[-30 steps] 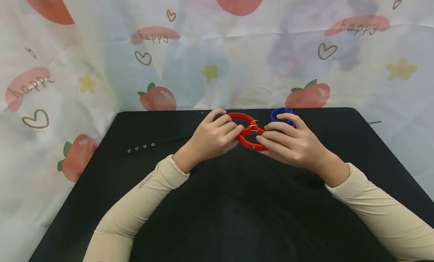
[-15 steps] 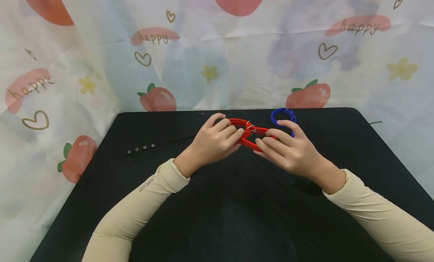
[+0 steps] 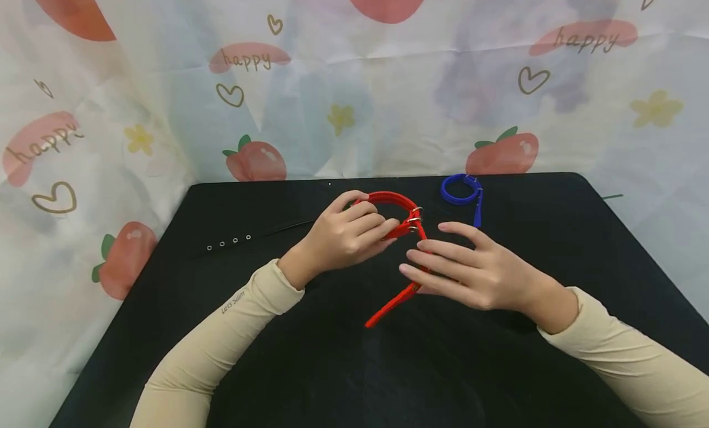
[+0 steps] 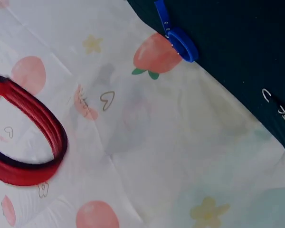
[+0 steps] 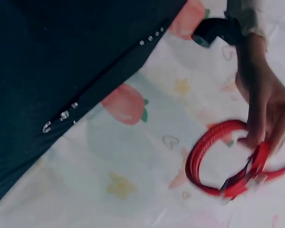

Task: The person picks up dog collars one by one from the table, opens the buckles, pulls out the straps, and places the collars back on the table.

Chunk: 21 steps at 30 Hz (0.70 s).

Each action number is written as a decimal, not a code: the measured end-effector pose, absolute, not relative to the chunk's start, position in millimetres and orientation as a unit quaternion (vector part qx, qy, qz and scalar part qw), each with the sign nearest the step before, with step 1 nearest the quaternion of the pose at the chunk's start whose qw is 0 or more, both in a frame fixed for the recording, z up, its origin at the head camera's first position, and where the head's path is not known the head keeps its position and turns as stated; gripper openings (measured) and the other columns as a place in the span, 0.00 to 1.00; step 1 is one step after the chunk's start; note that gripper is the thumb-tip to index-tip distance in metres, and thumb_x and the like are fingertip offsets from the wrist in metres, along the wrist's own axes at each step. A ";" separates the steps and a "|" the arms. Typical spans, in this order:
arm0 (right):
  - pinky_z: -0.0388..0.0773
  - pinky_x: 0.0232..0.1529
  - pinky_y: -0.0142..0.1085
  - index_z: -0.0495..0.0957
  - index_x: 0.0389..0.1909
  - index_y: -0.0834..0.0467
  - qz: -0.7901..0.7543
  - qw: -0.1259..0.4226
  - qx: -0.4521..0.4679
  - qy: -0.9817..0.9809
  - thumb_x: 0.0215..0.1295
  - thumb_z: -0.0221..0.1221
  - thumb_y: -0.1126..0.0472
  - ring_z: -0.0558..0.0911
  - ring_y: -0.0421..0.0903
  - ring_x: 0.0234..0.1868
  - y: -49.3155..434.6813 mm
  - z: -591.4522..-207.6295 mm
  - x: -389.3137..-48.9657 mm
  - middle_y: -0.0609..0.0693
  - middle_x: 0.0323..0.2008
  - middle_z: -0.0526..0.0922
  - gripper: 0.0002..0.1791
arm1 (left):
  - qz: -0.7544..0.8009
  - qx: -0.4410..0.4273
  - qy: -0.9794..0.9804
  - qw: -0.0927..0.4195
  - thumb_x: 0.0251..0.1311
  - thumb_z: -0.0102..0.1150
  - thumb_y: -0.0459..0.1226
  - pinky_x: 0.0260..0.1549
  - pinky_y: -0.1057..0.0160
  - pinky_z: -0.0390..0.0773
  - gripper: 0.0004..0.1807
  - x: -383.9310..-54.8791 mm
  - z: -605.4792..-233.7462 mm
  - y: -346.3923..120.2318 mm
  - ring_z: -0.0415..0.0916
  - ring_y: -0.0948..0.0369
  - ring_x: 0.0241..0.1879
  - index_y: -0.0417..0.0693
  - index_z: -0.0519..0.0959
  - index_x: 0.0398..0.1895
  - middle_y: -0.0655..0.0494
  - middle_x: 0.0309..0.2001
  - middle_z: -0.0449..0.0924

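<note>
A red collar [image 3: 392,197] with a metal buckle and rings [image 3: 414,218] is held up above the table. My left hand [image 3: 351,232] grips its looped part, fingers curled over the band. Beside the buckle, my right hand [image 3: 476,269] pinches the collar's strap, the thumb mostly hidden behind the fingers. The strap's free tail [image 3: 392,306] sticks out below them, down to the left. In the right wrist view the left hand [image 5: 268,107] holds the blurred red collar [image 5: 195,156]. Only part of the red loop [image 4: 59,142] shows in the left wrist view.
A blue collar [image 3: 458,200] lies coiled at the back right of the black table [image 3: 354,379]. To the left lies a black strap with several metal eyelets [image 3: 235,240]; metal hardware [image 5: 64,115] shows at its other end. A printed curtain [image 3: 388,108] hangs behind.
The red strap's tail has come out of its closed loop beside the buckle and now hangs free. My right hand has moved down; the left stays nearly in place. The blue collar is less covered.
</note>
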State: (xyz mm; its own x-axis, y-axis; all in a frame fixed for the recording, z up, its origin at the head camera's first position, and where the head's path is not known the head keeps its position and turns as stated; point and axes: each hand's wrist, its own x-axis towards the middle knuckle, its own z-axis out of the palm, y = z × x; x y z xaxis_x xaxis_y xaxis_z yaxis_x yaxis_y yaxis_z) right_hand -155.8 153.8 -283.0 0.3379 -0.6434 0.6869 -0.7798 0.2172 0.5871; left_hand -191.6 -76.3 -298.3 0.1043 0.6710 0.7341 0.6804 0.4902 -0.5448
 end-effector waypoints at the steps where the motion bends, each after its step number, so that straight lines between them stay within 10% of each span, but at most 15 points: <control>1: 0.75 0.44 0.47 0.82 0.42 0.59 0.068 0.528 0.617 -0.579 0.67 0.55 0.57 0.84 0.47 0.34 155.1 -281.5 -157.3 0.53 0.33 0.87 0.12 | -0.011 -0.517 -0.657 0.549 0.52 0.66 0.45 0.46 0.62 0.77 0.10 -190.6 -298.6 -76.1 0.77 0.64 0.29 0.51 0.85 0.34 0.63 0.24 0.82; 9: 0.61 0.69 0.45 0.82 0.44 0.58 0.106 0.457 0.601 -0.647 0.69 0.52 0.52 0.82 0.51 0.43 170.6 -281.6 -180.7 0.55 0.40 0.86 0.17 | -0.060 -0.591 -0.584 0.553 0.51 0.67 0.47 0.43 0.63 0.78 0.12 -184.7 -300.7 -74.8 0.78 0.66 0.27 0.51 0.86 0.35 0.63 0.23 0.83; 21: 0.69 0.56 0.51 0.84 0.33 0.57 0.104 0.444 0.612 -0.646 0.70 0.51 0.55 0.81 0.51 0.37 170.2 -279.3 -187.9 0.53 0.29 0.85 0.15 | 0.000 -0.572 -0.699 0.428 0.55 0.64 0.46 0.53 0.61 0.74 0.15 -191.1 -294.8 -91.5 0.80 0.63 0.39 0.51 0.83 0.44 0.60 0.36 0.85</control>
State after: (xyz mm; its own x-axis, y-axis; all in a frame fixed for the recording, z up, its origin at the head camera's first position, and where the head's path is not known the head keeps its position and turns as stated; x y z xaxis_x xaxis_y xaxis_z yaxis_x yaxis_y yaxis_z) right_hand -187.9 170.2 -279.3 0.1443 -0.6985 0.7009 -0.8835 0.2280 0.4092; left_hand -191.1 -91.5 -294.8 0.0221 0.8006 0.5988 0.8006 0.3445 -0.4902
